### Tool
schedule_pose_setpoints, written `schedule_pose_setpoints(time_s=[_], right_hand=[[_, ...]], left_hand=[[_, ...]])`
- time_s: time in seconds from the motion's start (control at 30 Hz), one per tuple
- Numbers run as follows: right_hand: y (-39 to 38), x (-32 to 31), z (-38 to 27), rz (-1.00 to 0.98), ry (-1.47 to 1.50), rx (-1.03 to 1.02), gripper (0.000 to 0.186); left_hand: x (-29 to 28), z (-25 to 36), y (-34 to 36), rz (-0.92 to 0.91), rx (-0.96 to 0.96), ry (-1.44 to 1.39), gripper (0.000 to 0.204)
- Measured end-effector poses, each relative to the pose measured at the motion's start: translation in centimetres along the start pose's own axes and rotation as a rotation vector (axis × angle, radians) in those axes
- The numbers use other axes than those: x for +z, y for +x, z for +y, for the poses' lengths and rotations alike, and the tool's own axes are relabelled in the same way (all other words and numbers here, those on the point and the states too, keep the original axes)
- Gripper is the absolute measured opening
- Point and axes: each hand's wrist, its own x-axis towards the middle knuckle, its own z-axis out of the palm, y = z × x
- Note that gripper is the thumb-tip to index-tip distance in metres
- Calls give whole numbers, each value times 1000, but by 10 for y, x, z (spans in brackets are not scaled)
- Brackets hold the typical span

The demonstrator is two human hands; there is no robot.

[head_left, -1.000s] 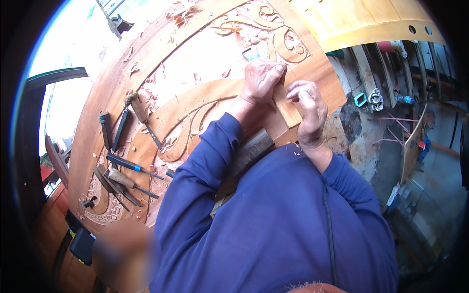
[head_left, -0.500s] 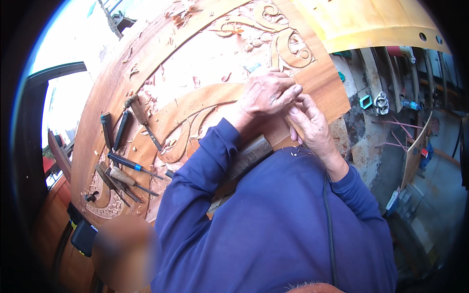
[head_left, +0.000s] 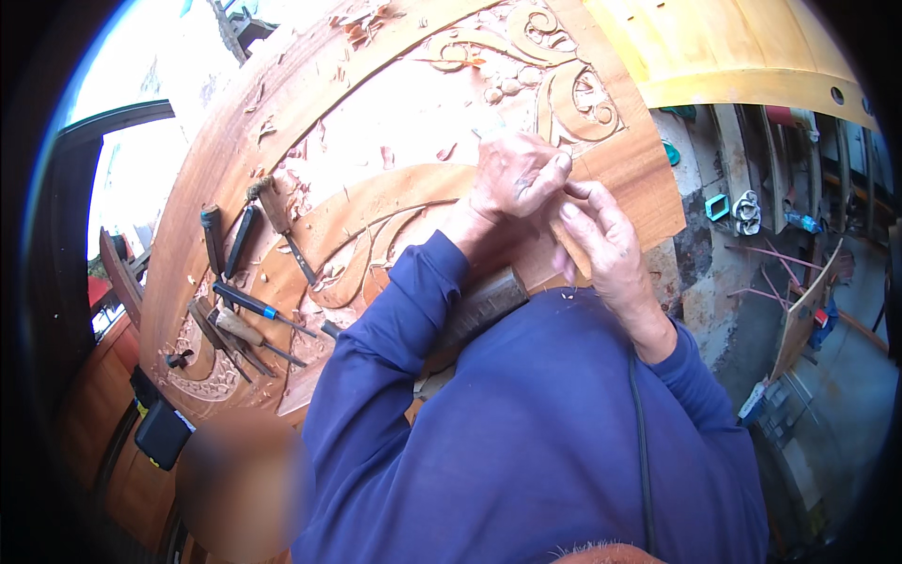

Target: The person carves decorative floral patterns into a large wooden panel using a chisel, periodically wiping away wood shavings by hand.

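My left hand (head_left: 517, 174) is closed near the upper end of a light wooden piece (head_left: 573, 242), its knuckles upward; its fingertips are hidden. My right hand (head_left: 615, 263) grips the lower part of that piece, thumb along it, fingers close beside my left hand. Both are over a large carved wooden panel (head_left: 629, 164) with scrolls, round berries and pale shavings. A small light object, too small to identify, shows just beyond my left hand. Several carving tools (head_left: 246, 301) with wood or dark handles lie on the panel to the left of my arms.
A dark block (head_left: 479, 305) sits at the panel's near edge, by my body. A yellow board (head_left: 733, 66) is at upper right. Beside the panel at right are stored strips (head_left: 780, 169) and an upright thin board (head_left: 799, 310). A black case (head_left: 164, 432) lies at lower left.
My right hand came down from above the wooden piece and closed on it. My left hand shifted slightly, its thumb turning. The panel sits a little lower and rightward in the picture.
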Motion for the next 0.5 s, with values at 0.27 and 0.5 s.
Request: schedule_pose_setpoints(time_s=[0.27,0.5], right_hand=[[9,-7,0,147,-128,-510,40],[0,-19,10,172,-156,-536,37]], left_hand=[[-1,1,5,17,-9,-86,36],[5,-7,1,44,18,21,32]])
